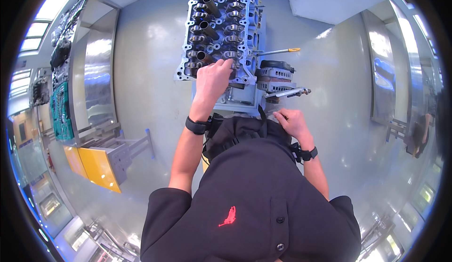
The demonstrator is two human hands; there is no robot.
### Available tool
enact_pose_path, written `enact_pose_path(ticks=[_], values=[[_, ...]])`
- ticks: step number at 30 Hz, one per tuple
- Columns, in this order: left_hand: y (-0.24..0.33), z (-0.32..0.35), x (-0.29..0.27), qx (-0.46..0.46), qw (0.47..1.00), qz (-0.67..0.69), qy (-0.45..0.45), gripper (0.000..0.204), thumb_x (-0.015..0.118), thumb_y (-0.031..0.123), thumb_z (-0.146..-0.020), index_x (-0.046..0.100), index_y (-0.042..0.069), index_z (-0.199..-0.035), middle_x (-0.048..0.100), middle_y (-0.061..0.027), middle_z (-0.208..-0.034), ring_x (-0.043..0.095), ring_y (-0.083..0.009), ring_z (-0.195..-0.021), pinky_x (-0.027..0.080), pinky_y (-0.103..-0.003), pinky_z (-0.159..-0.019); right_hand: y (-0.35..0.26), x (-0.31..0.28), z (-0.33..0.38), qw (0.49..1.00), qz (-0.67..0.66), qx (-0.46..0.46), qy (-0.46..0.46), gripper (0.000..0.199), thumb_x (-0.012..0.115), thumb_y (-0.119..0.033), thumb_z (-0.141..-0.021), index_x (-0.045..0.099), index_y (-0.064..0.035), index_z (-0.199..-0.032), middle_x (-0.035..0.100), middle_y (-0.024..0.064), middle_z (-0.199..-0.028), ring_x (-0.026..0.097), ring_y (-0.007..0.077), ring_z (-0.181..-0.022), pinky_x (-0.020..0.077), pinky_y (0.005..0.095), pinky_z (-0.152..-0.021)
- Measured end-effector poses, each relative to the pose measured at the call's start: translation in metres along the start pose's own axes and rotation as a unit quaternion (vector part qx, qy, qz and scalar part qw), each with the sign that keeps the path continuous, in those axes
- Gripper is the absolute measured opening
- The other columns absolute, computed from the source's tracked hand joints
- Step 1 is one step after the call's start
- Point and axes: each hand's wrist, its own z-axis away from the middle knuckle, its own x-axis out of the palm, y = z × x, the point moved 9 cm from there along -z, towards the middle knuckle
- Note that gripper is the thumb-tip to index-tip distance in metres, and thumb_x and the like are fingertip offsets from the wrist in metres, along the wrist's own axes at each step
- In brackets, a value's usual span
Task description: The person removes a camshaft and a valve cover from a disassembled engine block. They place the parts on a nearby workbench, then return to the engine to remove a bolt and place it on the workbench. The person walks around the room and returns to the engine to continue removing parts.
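Observation:
An engine's cylinder head (pixel 181 76) stretches away in front of me, with rows of metal rockers and dark upright tubes showing along its top. My left hand (pixel 213 81) rests over its near end, fingers curled closed beside the nearest tube (pixel 202 56). Whatever those fingers grip, if anything, is hidden under the hand. Lower and to the right, my right hand (pixel 293 122) hovers close to my waist, apart from the engine. Its thumb and fingers are drawn together, and I cannot make out anything between them.
An alternator (pixel 276 76) sits at the engine's right, by a metal bar (pixel 286 92) and a yellow-tipped rod (pixel 278 51). At the left stands a metal bench (pixel 100 69) with engine parts, near a yellow panel (pixel 96 168). Another metal bench (pixel 382 69) is at the right.

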Motion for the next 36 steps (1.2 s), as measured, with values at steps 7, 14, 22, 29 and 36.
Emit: enact_pose_path(ticks=[7,14,22,29,36], values=[[-0.013,0.049,-0.053,-0.014,0.979,0.168,0.116,0.007,0.063,0.012,-0.075,0.063,0.007,-0.079,0.061,-0.0059,-0.068,0.059,-0.0213,-0.057,0.044,-0.030,-0.049,0.011,0.016,0.001,0.998,-0.036,0.045,-0.037,0.017,0.053,-0.020,-0.084,0.063,-0.0066,-0.078,0.060,0.0077,-0.059,0.060,0.0258,-0.057,0.0461,0.0327,-0.052],[-0.088,0.150,-0.007,-0.185,0.981,0.059,0.027,0.018,0.054,0.020,-0.084,0.064,0.008,-0.075,0.057,-0.0055,-0.052,0.055,-0.0226,-0.045,0.042,-0.030,-0.046,-0.002,0.029,0.000,0.993,-0.013,0.029,-0.110,0.016,0.047,-0.008,-0.080,0.060,-0.0068,-0.090,0.063,0.0080,-0.072,0.061,0.0264,-0.065,0.0474,0.0342,-0.058],[-0.057,0.146,0.001,-0.142,0.966,0.210,0.041,0.019,0.046,0.015,-0.087,0.063,0.007,-0.083,0.062,-0.0052,-0.064,0.059,-0.0236,-0.056,0.045,-0.032,-0.052,-0.026,0.034,-0.011,0.992,-0.015,-0.031,-0.124,0.024,0.045,0.001,-0.073,0.058,-0.0061,-0.092,0.058,0.0093,-0.086,0.058,0.0287,-0.075,0.0471,0.0368,-0.065],[-0.014,0.105,-0.024,-0.059,0.977,0.204,0.025,0.015,0.049,-0.001,-0.071,0.056,0.006,-0.082,0.057,-0.0055,-0.110,0.060,-0.0243,-0.067,0.046,-0.033,-0.055,-0.035,0.025,0.005,0.992,-0.002,-0.053,-0.113,0.021,0.048,0.001,-0.073,0.059,-0.0061,-0.088,0.058,0.0104,-0.083,0.057,0.0289,-0.076,0.0463,0.0362,-0.065],[0.031,0.065,-0.024,-0.015,0.997,0.075,0.010,0.013,0.049,-0.001,-0.068,0.055,0.007,-0.077,0.051,-0.0044,-0.119,0.060,-0.0235,-0.073,0.046,-0.034,-0.057,-0.006,-0.043,0.033,0.997,-0.060,-0.041,-0.015,0.017,0.048,0.001,-0.075,0.060,-0.0024,-0.087,0.059,0.0114,-0.080,0.058,0.0271,-0.070,0.0458,0.0322,-0.062]])
